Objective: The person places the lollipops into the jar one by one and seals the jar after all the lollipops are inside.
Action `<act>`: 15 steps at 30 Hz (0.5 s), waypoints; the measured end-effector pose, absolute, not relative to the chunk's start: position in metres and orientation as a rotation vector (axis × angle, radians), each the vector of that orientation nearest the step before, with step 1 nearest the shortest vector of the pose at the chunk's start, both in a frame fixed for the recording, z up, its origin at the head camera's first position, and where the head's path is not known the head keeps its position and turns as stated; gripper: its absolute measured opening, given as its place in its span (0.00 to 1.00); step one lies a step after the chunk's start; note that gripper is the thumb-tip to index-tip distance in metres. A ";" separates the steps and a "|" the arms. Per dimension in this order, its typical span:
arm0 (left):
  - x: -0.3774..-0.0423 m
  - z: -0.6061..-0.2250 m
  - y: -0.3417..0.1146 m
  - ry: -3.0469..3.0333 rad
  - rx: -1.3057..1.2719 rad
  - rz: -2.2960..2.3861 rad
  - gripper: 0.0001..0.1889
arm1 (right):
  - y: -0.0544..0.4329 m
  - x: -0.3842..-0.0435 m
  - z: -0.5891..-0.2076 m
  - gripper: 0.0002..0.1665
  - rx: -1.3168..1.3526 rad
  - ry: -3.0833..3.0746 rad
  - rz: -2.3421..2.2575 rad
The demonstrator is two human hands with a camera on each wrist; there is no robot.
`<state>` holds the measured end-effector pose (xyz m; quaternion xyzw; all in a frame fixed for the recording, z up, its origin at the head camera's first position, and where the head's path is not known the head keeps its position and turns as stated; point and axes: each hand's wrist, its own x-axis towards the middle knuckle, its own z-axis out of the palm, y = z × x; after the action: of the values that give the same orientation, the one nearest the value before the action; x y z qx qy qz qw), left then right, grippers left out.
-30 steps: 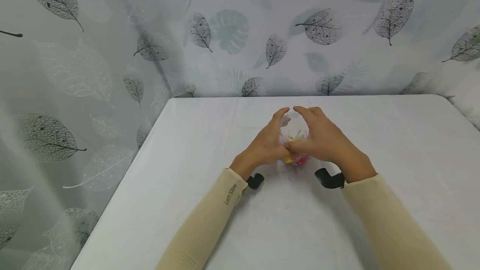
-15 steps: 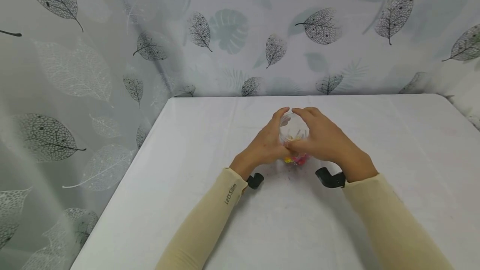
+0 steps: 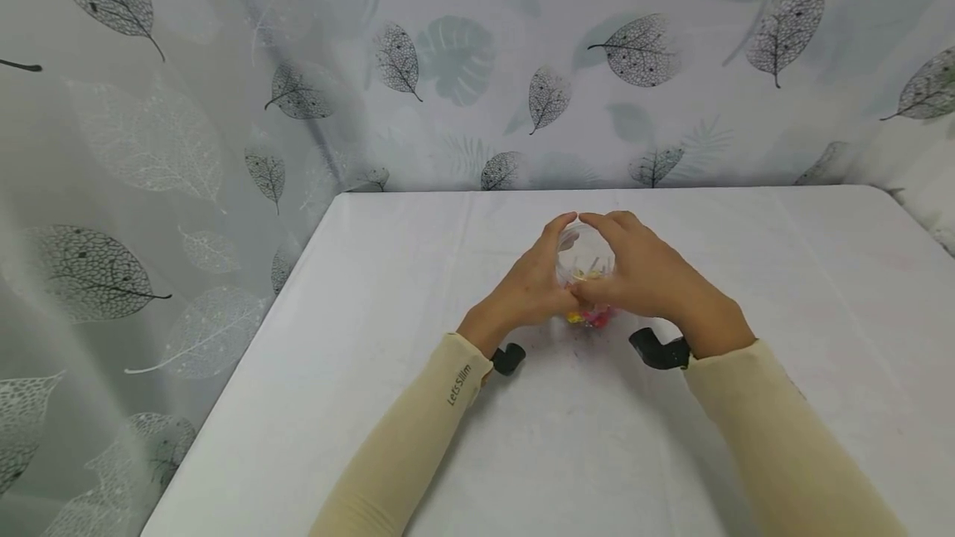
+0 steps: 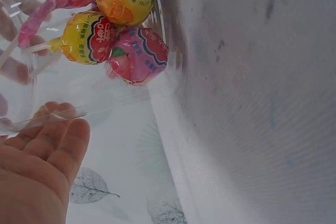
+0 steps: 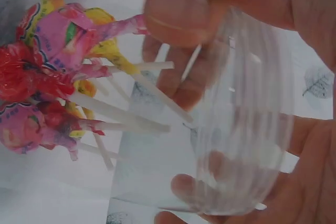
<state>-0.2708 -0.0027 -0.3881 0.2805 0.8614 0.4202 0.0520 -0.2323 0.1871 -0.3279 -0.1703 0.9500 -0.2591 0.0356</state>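
A clear plastic jar (image 3: 585, 253) stands on the white table, gripped from both sides. My left hand (image 3: 528, 284) curves round its left side, and in the left wrist view those fingers (image 4: 65, 142) lie against the clear wall. From the right, my right hand (image 3: 647, 276) wraps the upper part, its fingers and thumb around the ridged clear top (image 5: 244, 129). Inside lie several lollipops (image 4: 107, 32) in pink, yellow and red wrappers, mostly heads down with white sticks (image 5: 126, 111) pointing up. The fingertips of both hands nearly meet at the jar's far side.
White cloth covers the table (image 3: 418, 272). Behind it and along the left hangs a pale curtain (image 3: 448, 139) printed with leaves. Dark curved camera mounts (image 3: 509, 360) sit at both wrists, below cream sleeves (image 3: 406, 446).
My right fingertips have shifted slightly left along the jar's top, and the right wrist has turned a little. The jar and my left hand have stayed in place.
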 end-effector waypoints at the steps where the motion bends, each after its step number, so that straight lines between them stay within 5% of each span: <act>1: -0.271 -0.388 -0.003 2.621 0.848 1.276 0.62 | 0.186 -0.233 -0.329 0.56 -0.514 2.940 -0.778; 15: -0.271 -0.388 -0.003 2.623 0.862 1.275 0.62 | 0.190 -0.236 -0.331 0.57 -0.502 2.917 -0.789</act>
<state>-0.2710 -0.0026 -0.3882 0.2832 0.8614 0.4188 0.0501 -0.2357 0.1898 -0.3307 -0.1639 0.9515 -0.2574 0.0391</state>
